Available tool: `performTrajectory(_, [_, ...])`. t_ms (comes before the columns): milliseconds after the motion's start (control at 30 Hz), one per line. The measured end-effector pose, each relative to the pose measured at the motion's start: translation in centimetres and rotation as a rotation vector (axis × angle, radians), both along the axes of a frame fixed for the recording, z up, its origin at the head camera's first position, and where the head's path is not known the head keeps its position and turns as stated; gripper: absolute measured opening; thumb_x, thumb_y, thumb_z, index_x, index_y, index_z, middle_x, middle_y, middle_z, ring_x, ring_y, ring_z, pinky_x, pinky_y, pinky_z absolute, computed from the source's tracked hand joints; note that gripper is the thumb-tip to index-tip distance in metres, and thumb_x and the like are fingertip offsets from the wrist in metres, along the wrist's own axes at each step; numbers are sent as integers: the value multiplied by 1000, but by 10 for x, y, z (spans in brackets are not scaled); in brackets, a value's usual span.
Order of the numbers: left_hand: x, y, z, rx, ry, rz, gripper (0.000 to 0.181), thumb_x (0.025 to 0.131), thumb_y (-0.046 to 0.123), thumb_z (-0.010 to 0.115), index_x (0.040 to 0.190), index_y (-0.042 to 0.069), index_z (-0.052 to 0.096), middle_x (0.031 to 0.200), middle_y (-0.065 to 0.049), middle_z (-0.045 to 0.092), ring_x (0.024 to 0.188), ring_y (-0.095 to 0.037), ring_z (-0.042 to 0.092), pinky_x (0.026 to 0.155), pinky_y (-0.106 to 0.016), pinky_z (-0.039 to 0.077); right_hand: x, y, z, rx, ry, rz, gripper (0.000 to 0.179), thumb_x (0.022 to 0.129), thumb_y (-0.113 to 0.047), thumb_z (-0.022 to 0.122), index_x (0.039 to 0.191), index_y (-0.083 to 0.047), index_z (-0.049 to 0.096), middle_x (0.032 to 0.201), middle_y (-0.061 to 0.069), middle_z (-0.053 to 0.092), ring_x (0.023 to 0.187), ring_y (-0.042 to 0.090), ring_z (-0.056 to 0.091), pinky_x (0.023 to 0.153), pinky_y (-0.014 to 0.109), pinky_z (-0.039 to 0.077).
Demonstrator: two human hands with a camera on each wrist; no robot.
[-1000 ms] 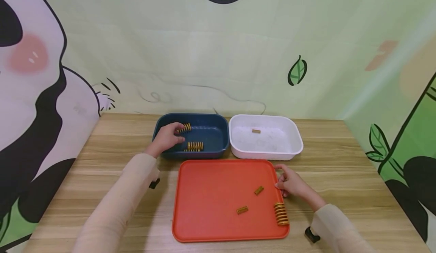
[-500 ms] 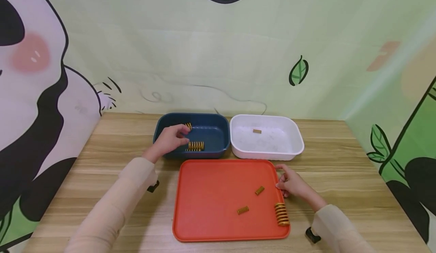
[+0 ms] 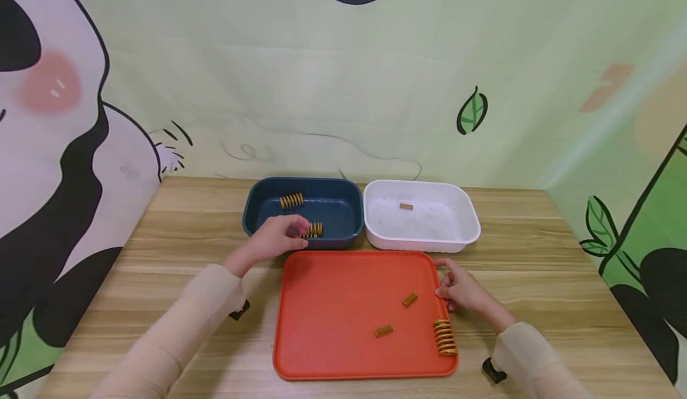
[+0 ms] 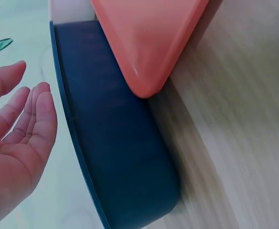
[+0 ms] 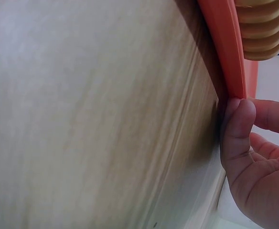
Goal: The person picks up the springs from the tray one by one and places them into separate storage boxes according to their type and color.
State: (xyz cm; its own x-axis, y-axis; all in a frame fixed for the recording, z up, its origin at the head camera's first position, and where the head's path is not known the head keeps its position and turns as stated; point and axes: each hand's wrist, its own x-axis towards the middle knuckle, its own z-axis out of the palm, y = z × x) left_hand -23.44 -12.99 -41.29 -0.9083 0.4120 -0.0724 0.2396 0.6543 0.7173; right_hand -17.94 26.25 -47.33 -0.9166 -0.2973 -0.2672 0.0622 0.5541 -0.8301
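My left hand (image 3: pixel 274 239) hovers over the front edge of the dark blue bin (image 3: pixel 343 211), its fingers loosely bent and holding nothing, as the left wrist view also shows. One large golden coil spring (image 3: pixel 291 201) lies at the back of that bin. More coils (image 3: pixel 316 229) show near its front wall, partly hidden by my fingers. At the right edge of the red tray (image 3: pixel 333 309), my right hand (image 3: pixel 464 290) pinches the rim between thumb and index finger. On the tray are a large spring (image 3: pixel 445 337) along the right side and two small springs, one (image 3: pixel 410 300) farther back than the other (image 3: pixel 383 331).
A white bin (image 3: pixel 461 232) stands beside the blue one, with a small spring (image 3: pixel 406 207) in it. Both bins sit behind the tray on a wooden table (image 3: pixel 537 250), close to a printed cloth backdrop (image 3: pixel 343 89).
My left hand has come away from the large spring at the back of the blue bin, leaving it there, and moved toward the bin's front edge. My right hand stays at the tray rim.
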Motion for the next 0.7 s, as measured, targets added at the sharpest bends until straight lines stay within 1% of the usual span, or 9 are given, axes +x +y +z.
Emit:
performTrajectory(133, [7, 1, 0, 8, -24, -14, 30, 79, 13, 64, 106, 3, 58, 96, -11, 62, 80, -16, 56, 71, -28, 47, -1, 1, -1, 5, -1, 0, 56, 78, 9, 51, 128, 5, 28, 65, 6, 46, 47, 13, 47, 42, 25, 44])
performTrajectory(333, [16, -2, -7, 15, -83, -58, 31, 79, 11, 64, 107, 2, 57, 93, -10, 61, 83, -16, 55, 72, -26, 48, 0, 0, 0, 10, -2, 3, 55, 78, 9, 51, 128, 5, 28, 66, 7, 47, 47, 13, 48, 43, 25, 44])
performTrajectory(500, [23, -5, -13, -13, -84, -91, 30, 78, 11, 65, 105, 1, 57, 91, -9, 61, 82, -15, 53, 73, -27, 46, 0, -1, 1, -3, 3, 7, 55, 78, 9, 52, 127, 6, 28, 65, 6, 47, 47, 12, 48, 42, 25, 43])
performTrajectory(600, [25, -5, -16, -22, -82, -94, 30, 77, 11, 66, 104, 1, 58, 89, -9, 61, 81, -15, 52, 73, -26, 45, 0, -1, 2, -6, 5, 9, 55, 78, 9, 52, 127, 6, 27, 65, 6, 46, 47, 13, 48, 42, 25, 43])
performTrajectory(700, [28, -7, -19, -28, -62, -93, 30, 76, 11, 67, 103, 1, 59, 88, -7, 61, 81, -15, 53, 74, -27, 45, 1, -2, 2, -6, 4, 6, 55, 78, 9, 53, 127, 6, 28, 65, 7, 46, 47, 13, 48, 42, 26, 43])
